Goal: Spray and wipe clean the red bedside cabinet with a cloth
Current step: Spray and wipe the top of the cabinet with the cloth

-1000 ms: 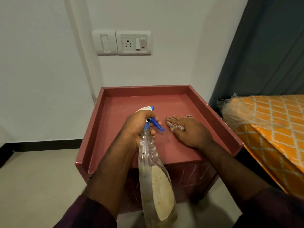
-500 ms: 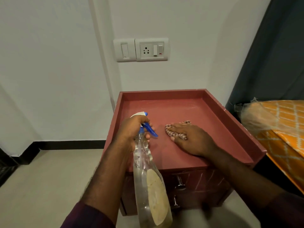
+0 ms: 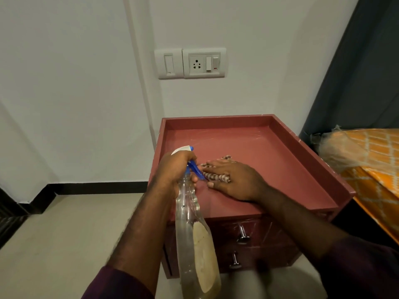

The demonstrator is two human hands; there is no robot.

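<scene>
The red bedside cabinet [image 3: 280, 152] stands against the white wall, its top recessed inside a raised rim. My left hand [image 3: 174, 169] grips the neck of a clear spray bottle [image 3: 194, 240] with a blue trigger, held above the cabinet's front left part. My right hand [image 3: 233, 180] lies flat, fingers straight, pressing a striped cloth [image 3: 216, 175] onto the cabinet top. Most of the cloth is hidden under my palm and fingers.
Two metal drawer knobs [image 3: 243, 235] show on the cabinet front. A bed with an orange patterned cover [image 3: 375, 169] stands close on the right, a dark curtain [image 3: 367, 72] behind it. A switch and socket plate [image 3: 192, 63] sits on the wall. Pale floor [image 3: 64, 234] lies left.
The view has swung left and pulled back, showing more of the drawers. My right hand with the cloth has slid slightly toward the spray bottle. The left hand keeps holding the bottle.
</scene>
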